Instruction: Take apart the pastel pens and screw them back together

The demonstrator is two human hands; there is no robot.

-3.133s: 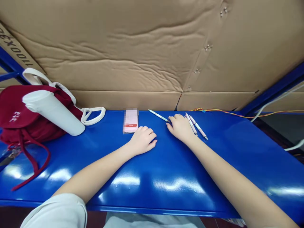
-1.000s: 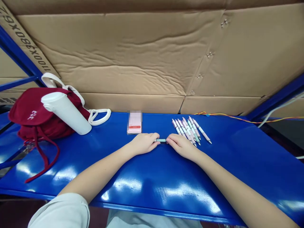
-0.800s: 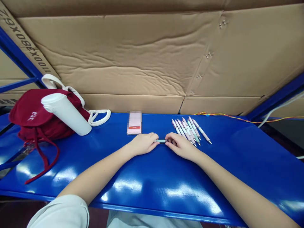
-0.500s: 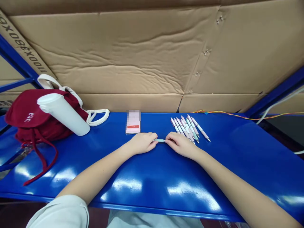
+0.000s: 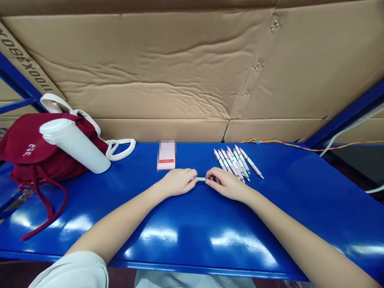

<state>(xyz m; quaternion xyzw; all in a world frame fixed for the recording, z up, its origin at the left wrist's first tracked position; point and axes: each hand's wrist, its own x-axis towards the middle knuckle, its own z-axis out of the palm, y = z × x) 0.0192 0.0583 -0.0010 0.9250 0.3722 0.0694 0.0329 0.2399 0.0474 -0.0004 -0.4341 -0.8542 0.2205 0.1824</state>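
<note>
Left hand (image 5: pixel 178 182), right hand (image 5: pixel 226 185) resting low on desk (image 5: pixel 192 240), meeting at teal pen barrel (image 5: pixel 201 179), just left of pen row (image 5: pixel 235 164). Left fingers (image 5: pixel 191 176) curled, tips on barrel's left end; right fingers (image 5: pixel 211 175) closed on its right end, seemingly pinching. Both likely steadying small part. Pens side by side, tips toward person, probably for easy reach. Pink card (image 5: pixel 166 155), blurred, left of row; white bottle (image 5: pixel 73 146), red bag (image 5: pixel 27 144) farther left.
</note>
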